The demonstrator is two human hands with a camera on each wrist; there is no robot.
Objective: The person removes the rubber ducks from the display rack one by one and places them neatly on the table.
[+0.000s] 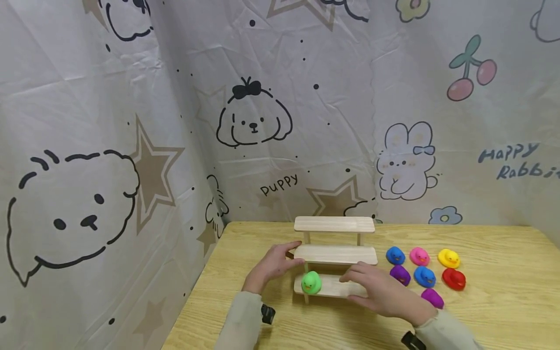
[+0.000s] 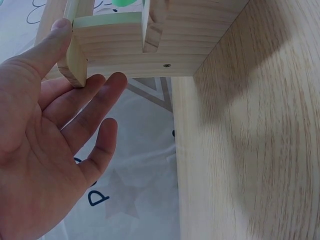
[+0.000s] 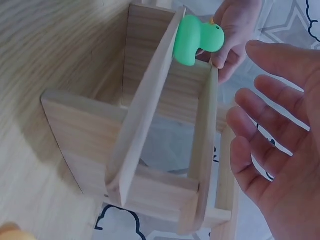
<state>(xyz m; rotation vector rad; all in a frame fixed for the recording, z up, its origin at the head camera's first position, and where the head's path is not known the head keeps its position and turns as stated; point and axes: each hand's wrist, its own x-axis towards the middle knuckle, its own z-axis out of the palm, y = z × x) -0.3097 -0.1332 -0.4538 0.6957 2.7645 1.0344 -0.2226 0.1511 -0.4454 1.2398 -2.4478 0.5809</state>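
Observation:
A three-tier wooden shelf stands on the table, its steps rising toward the back. On the left end of the lowest tier sits a green rubber duck, also seen in the right wrist view as a green duck on the board. My left hand grips the left end of the middle tier, thumb on one face and fingers behind the board. Over the right part of the lowest tier hovers my right hand. Its fingers are apart, slightly bent and hold nothing in the right wrist view.
Right of the shelf lie several rubber ducks: blue, pink, yellow, red and purple, among others. My right forearm passes close to the purple ones. A printed curtain hangs behind the wooden table.

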